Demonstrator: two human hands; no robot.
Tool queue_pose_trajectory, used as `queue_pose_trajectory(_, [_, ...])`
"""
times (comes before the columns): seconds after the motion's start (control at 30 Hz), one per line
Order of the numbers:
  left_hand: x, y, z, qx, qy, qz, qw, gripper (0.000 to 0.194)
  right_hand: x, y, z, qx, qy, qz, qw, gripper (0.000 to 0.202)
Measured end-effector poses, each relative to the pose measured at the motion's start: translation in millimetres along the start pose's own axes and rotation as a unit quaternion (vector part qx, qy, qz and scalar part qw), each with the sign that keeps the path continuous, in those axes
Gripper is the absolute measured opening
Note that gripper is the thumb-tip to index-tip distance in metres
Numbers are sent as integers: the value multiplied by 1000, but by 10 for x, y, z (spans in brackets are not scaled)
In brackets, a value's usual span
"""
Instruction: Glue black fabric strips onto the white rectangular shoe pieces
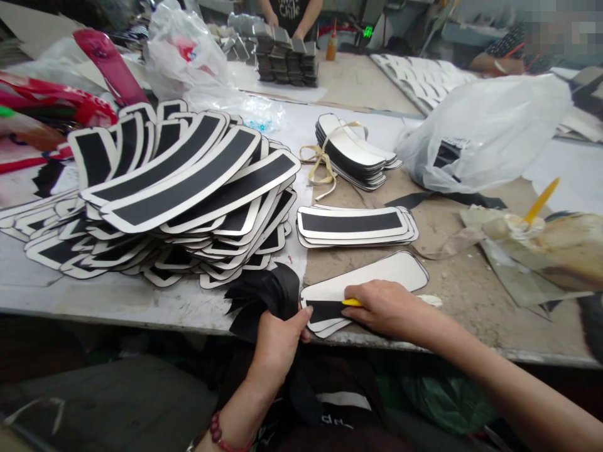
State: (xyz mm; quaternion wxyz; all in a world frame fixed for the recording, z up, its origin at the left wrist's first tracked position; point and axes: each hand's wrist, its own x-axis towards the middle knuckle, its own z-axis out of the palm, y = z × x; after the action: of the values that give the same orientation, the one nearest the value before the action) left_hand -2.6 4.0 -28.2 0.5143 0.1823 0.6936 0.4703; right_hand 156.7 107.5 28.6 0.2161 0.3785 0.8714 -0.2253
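My left hand point(277, 339) is closed around a bunch of black strips point(273, 292) at the table's front edge. Its thumb presses the left end of a white curved panel point(377, 276), where a black strip point(325, 311) lies along the lower side. Over that panel, my right hand point(386, 307) is closed on a yellow tool point(352, 302) with its tip at the strip; the grip hides the rest of it. Further panel edges show under this one. Just behind lies a short stack of white panels with black strips point(353, 221).
A big heap of white panels with black strips point(183, 182) fills the left. Behind are a tied panel bundle point(353, 147) and a plastic bag point(490, 132). A container with a yellow handle point(541, 198) stands right. Other people work at the back.
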Motion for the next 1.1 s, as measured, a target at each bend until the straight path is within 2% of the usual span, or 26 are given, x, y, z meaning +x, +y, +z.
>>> queue_pose_trajectory(0.17, [-35, -20, -31, -33, 11, 3, 999, 21, -476, 551, -34, 108, 59, 74, 990, 29])
queue_pose_trajectory(0.3, [-52, -19, -60, -20, 10, 10, 1000, 24, -521, 781, -63, 114, 116, 114, 980, 30])
queue_pose_trajectory(0.5, [-46, -47, -120, 57, 19, -2, 998, 34, -251, 793, 3, 54, 146, 187, 970, 32])
queue_pose_trajectory(0.67, [-31, -35, -160, 92, -4, 3, 996, 34, -127, 806, 15, 17, 121, 231, 965, 40])
queue_pose_trajectory(0.8, [-5, -24, -192, 131, -34, 7, 991, 36, -83, 822, 7, 26, 103, 229, 968, 37])
queue_pose_trajectory(1.0, [8, -12, -206, 159, -42, -12, 986, 43, -26, 841, 2, 14, 74, 235, 969, 38])
queue_pose_trajectory(1.1, [17, -15, -208, 155, -49, -30, 986, 41, -4, 851, 2, 11, 67, 236, 969, 38])
